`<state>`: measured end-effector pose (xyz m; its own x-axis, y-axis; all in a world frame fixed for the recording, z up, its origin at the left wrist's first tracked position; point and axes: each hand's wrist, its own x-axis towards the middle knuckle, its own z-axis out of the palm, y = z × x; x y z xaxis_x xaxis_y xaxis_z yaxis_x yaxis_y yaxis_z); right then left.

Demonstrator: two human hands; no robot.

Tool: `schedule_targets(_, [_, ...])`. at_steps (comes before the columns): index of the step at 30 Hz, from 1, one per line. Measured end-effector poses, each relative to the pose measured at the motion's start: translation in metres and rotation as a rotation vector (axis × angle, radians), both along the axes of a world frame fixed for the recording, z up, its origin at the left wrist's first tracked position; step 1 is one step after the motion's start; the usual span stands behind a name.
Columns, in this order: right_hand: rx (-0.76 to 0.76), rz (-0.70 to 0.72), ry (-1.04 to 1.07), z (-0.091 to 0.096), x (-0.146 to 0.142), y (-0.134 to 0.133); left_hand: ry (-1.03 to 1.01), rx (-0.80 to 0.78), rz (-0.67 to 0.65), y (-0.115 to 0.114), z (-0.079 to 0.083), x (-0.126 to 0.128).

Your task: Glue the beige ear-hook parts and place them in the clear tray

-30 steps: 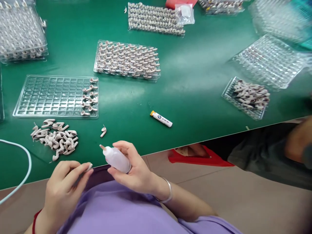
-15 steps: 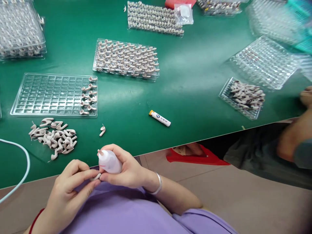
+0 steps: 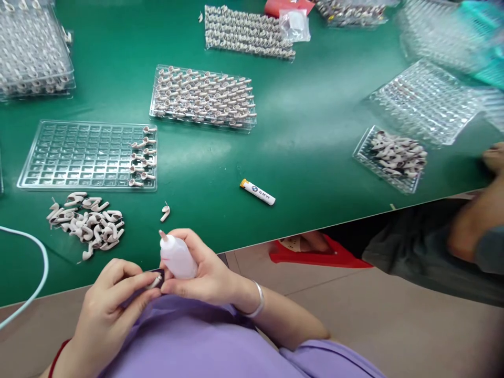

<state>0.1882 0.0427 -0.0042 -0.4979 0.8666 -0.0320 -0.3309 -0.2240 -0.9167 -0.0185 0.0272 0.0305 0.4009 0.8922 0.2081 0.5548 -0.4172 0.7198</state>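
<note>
My left hand pinches a small white earbud shell between thumb and fingertips, near the table's front edge. Close beside it, my right hand is wrapped round a white squeeze bottle. The bottle's thin brownish nozzle points up and left, away from the shell. Beyond the bottle, a single earbud shell with a fine wire lies on the green table. A heap of similar shells lies to the left. Behind the heap, a clear compartment tray carries several shells along its right side.
A filled tray stands farther back, with another behind it. Stacked trays are at far left. A white lighter lies mid-table. At right are a shell-filled tray and another person's arm. A white cable curves at left.
The bottle's nozzle has swung upward. My right fingertips have drawn slightly away from the earbud shell, which shows more plainly in my left hand.
</note>
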Motion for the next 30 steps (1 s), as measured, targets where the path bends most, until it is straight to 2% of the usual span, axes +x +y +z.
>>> schedule_targets(3, [0.15,-0.147,-0.253,0.001,0.009,-0.001,0.102,0.168,0.092,0.005,-0.008,-0.007])
schedule_targets(6, [0.418,-0.332,-0.481,-0.002,0.017,-0.005,0.194,0.316,0.139,0.011,-0.018,-0.012])
schedule_targets(9, [0.688,-0.39,-0.572,-0.006,0.023,-0.008,0.248,0.396,0.153,0.013,-0.026,-0.013])
schedule_targets(12, [0.84,-0.404,-0.621,-0.01,0.025,-0.01,0.265,0.425,0.156,0.014,-0.03,-0.012])
schedule_targets(17, [0.916,-0.383,-0.679,-0.013,0.027,-0.011,0.26,0.433,0.145,0.014,-0.03,-0.011])
schedule_targets(30, [0.919,-0.357,-0.735,-0.014,0.026,-0.011,0.268,0.428,0.163,0.013,-0.032,-0.012])
